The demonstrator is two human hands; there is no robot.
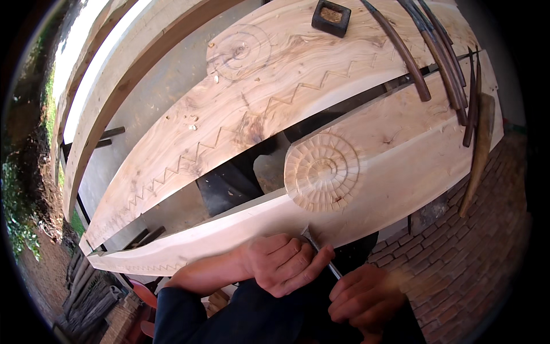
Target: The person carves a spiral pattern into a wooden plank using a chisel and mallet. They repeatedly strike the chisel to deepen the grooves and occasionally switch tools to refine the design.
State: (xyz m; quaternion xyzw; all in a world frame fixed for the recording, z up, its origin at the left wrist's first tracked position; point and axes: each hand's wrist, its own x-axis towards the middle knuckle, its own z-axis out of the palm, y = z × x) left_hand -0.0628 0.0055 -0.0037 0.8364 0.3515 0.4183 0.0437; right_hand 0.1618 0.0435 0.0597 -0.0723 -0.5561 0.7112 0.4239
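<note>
From my remote seat, I see the far plank, with a carved zigzag and pencilled rings, beyond the near plank, which bears a round carved rosette. My left hand is knuckles-up, its forearm angled across the near plank's edge, its grip curled on the slim metal chisel close to the blade. My right hand, lower and further right, is clenched around the handle end (hidden inside the fist). The chisel slants between both hands, blade at the wood just below the rosette.
</note>
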